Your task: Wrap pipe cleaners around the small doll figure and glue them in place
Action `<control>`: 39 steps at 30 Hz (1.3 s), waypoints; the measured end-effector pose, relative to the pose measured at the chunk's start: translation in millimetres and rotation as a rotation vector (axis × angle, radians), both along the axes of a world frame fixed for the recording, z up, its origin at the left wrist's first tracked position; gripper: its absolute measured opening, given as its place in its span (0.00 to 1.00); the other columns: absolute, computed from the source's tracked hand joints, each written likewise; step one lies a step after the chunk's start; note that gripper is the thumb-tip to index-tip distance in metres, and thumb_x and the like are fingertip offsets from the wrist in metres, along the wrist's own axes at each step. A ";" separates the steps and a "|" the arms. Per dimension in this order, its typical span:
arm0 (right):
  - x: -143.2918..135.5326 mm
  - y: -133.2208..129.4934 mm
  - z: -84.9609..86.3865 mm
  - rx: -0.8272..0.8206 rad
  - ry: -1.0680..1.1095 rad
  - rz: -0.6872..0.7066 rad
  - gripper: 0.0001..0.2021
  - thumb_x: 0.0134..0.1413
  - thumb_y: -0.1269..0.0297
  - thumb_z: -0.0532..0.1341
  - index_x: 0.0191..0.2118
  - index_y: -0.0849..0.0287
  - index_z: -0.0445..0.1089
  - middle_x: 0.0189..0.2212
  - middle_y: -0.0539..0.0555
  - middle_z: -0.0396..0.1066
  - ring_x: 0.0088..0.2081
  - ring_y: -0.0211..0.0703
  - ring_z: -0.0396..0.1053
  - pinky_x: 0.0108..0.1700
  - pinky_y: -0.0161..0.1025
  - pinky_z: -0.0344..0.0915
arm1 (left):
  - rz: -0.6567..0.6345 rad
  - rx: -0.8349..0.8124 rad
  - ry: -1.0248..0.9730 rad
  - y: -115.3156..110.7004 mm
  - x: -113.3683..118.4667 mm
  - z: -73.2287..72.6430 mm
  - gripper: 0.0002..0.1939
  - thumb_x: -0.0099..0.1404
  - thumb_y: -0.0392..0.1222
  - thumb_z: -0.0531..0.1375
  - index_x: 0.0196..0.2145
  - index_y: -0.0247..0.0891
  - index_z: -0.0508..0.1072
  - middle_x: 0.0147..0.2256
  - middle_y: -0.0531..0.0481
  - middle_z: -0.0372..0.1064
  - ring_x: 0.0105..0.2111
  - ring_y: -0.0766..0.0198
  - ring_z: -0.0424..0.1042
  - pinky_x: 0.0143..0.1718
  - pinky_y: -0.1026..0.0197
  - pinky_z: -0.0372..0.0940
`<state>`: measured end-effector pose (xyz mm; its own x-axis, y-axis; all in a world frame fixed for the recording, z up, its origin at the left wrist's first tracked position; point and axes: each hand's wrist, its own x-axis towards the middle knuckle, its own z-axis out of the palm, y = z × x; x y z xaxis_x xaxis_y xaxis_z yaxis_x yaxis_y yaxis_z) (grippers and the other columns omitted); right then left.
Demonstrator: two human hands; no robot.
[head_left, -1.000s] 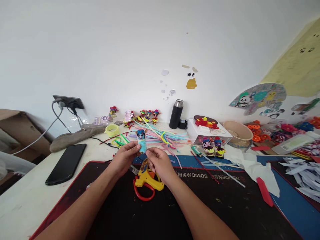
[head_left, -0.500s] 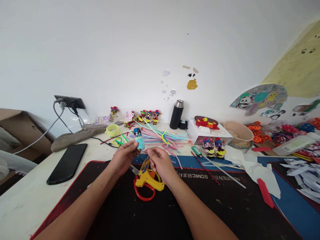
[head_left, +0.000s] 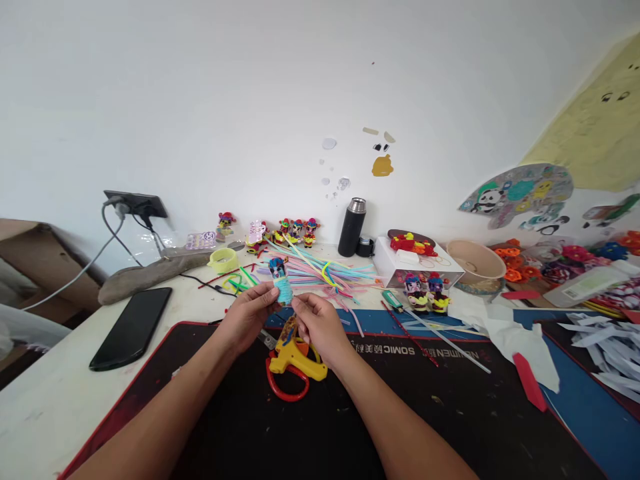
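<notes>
Black matting (head_left: 280,443) fills the bottom centre of the frame, and on it lie red-handled scissors (head_left: 289,399), partly covered by a yellow glue gun (head_left: 300,365). Just above, at the centre, the person's left hand (head_left: 250,315) pinches a small figure (head_left: 283,291) between thumb and fingers, holding it nearly upright; its body is wrapped in light blue. The right hand (head_left: 320,328) has thumb and forefinger drawn close together by the figure's lower right edge, though whether they grip anything is too small to tell. At left lies a dark phone (head_left: 131,329). Beyond the hands, pastel strips (head_left: 340,275) are heaped in the middle of the frame. Farther back, finished-looking figures (head_left: 298,232) stand near a black flask (head_left: 352,230), before the white wall (head_left: 200,100).
</notes>
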<state>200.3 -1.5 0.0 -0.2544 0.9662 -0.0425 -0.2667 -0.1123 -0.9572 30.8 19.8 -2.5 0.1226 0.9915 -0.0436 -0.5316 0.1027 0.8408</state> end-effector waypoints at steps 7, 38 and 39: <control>0.5 -0.2 0.4 -0.003 -0.002 0.003 0.21 0.52 0.42 0.70 0.35 0.56 0.70 0.15 0.39 0.57 0.15 0.32 0.50 0.17 0.32 0.46 | 0.003 0.015 0.011 0.4 -0.6 0.9 0.15 0.50 0.44 0.80 0.31 0.34 0.84 0.30 0.46 0.79 0.29 0.63 0.75 0.33 0.64 0.70; -1.1 -1.4 1.5 0.004 -0.031 0.011 0.21 0.53 0.42 0.69 0.35 0.56 0.70 0.15 0.40 0.57 0.15 0.32 0.50 0.17 0.32 0.47 | -0.028 -0.009 -0.076 0.7 0.2 -0.3 0.15 0.51 0.44 0.80 0.32 0.35 0.83 0.29 0.49 0.76 0.28 0.64 0.73 0.34 0.62 0.71; -1.0 -1.5 2.1 0.005 -0.027 0.010 0.21 0.53 0.42 0.69 0.35 0.57 0.70 0.15 0.39 0.57 0.15 0.32 0.50 0.17 0.32 0.47 | -0.027 -0.007 -0.090 1.0 -0.8 0.9 0.16 0.51 0.46 0.80 0.32 0.36 0.82 0.29 0.49 0.76 0.28 0.64 0.73 0.34 0.63 0.71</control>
<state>199.3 -3.0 2.1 -0.2625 0.9639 -0.0448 -0.2401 -0.1102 -0.9645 30.0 20.8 -1.6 0.1527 0.9875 -0.0387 -0.6017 0.1239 0.7890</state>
